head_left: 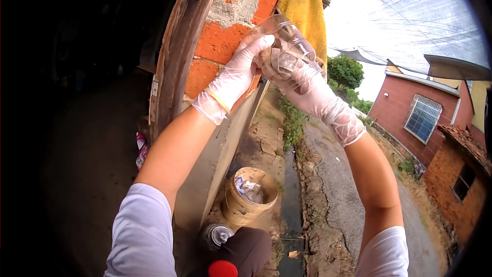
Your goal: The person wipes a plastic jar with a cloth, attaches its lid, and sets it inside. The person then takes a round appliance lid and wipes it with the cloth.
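A clear plastic jar (288, 30) is raised in front of the brick wall's corner, tilted. My left hand (243, 66), in a thin whitish glove with a yellowish band at the wrist, is closed on the jar's left side, thumb on top. From below right, my right hand (312, 90), gloved too, holds the jar's lower end. Its fingers are partly hidden by the clear plastic, and I cannot tell whether they are inside or around it. Something greyish shows through the jar, too unclear to name.
An orange brick wall (218, 41) with a wooden frame (174, 46) stands close by. Behind the jar hangs a yellow towel (307, 5). Below are a dirty bucket (248, 210) with refuse, a clear container (219, 235), a red round thing (223, 269) and a narrow water channel (291, 200).
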Demonstrator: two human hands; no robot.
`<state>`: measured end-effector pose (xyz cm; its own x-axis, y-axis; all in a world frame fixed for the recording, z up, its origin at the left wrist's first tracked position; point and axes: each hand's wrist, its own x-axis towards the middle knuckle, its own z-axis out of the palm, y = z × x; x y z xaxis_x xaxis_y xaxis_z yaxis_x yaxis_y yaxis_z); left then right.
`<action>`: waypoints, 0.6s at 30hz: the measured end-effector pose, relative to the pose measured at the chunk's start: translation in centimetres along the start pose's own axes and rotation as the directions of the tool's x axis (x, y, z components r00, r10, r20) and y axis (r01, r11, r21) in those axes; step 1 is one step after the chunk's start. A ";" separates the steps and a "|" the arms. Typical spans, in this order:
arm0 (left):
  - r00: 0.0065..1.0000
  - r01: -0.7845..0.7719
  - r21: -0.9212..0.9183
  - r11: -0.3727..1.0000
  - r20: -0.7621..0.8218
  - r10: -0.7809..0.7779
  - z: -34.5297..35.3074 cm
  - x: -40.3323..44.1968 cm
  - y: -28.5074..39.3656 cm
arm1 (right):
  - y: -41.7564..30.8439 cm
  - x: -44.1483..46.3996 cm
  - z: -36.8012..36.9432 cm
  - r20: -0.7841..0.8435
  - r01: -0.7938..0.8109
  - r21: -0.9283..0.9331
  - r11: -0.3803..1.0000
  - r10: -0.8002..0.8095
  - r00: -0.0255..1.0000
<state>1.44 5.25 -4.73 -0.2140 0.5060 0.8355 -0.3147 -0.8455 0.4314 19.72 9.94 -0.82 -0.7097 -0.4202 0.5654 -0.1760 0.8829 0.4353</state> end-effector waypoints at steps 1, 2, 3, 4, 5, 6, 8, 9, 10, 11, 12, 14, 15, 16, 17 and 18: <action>1.000 -0.018 -0.003 1.000 -0.018 0.018 0.4 -0.1 0.1 | -0.7 -0.3 -0.4 -0.022 -0.022 0.107 0.994 0.024 0.999; 0.999 -0.035 -0.006 0.999 -0.037 0.034 1.0 -0.3 0.2 | -1.0 -0.6 -0.5 -0.042 -0.080 0.228 0.970 0.092 0.995; 0.997 -0.051 -0.009 0.999 -0.054 0.051 1.3 -0.4 0.2 | -1.1 -1.1 -0.5 -0.028 -0.150 0.447 0.882 0.181 0.983; 0.998 -0.051 -0.021 0.998 -0.025 0.051 1.2 -0.2 0.1 | -1.1 -1.6 -0.6 0.004 -0.205 0.641 0.740 0.264 0.965; 0.999 -0.049 -0.031 0.998 0.006 0.049 0.9 0.2 0.1 | -1.0 -2.1 -0.5 0.052 -0.241 0.798 0.552 0.335 0.941; 0.998 -0.047 -0.042 0.998 0.033 0.049 0.7 0.3 0.1 | -0.7 -2.7 -0.4 0.077 -0.318 0.804 0.502 0.443 0.893; 0.986 -0.109 -0.043 0.993 0.119 0.114 1.1 0.6 -0.2 | 0.5 -2.7 0.5 -0.034 -0.242 0.798 0.552 0.442 0.896; 0.976 -0.142 -0.046 0.989 0.162 0.148 1.5 0.7 -0.2 | 0.5 -2.5 0.3 -0.039 -0.239 0.766 0.597 0.414 0.909; 0.993 -0.093 -0.096 0.991 0.064 0.099 2.2 -0.2 -0.2 | 0.5 -2.2 0.1 -0.044 -0.233 0.732 0.640 0.386 0.921; 0.993 -0.045 -0.083 0.996 0.102 0.053 2.3 -0.6 -0.1 | 0.6 -2.0 -0.1 -0.050 -0.224 0.697 0.681 0.357 0.933; 0.990 0.002 -0.066 0.998 0.140 0.007 2.2 -0.8 0.1 | 0.6 -1.6 -0.9 0.018 -0.236 0.668 0.706 0.302 0.953; 0.976 0.125 -0.063 0.990 0.188 -0.111 1.2 -0.7 -0.2 | 0.1 -1.1 -1.0 0.072 -0.341 0.641 0.687 0.389 0.919; 0.973 0.129 -0.091 0.987 0.203 -0.108 1.0 -0.5 -0.7 | 0.3 -0.4 -0.9 -0.003 -0.282 0.477 0.833 0.322 0.947; 0.970 0.134 -0.120 0.984 0.218 -0.105 1.0 -0.2 -1.1 | 0.9 0.6 -1.1 -0.062 -0.214 0.284 0.935 0.241 0.969; 0.967 0.137 -0.151 0.979 0.234 -0.100 1.2 0.0 -1.5 | 0.9 1.4 -1.3 -0.101 -0.139 0.073 0.988 0.146 0.984; 0.964 0.132 -0.153 0.979 0.252 -0.091 2.7 -0.7 -0.9 | -0.6 2.3 -1.8 -0.169 -0.180 0.121 0.976 0.199 0.965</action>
<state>4.34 5.20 -4.84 0.0552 0.5216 0.8514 -0.4778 -0.7349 0.4813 19.47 8.05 1.49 -0.6049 -0.2650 0.7509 -0.1264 0.9630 0.2380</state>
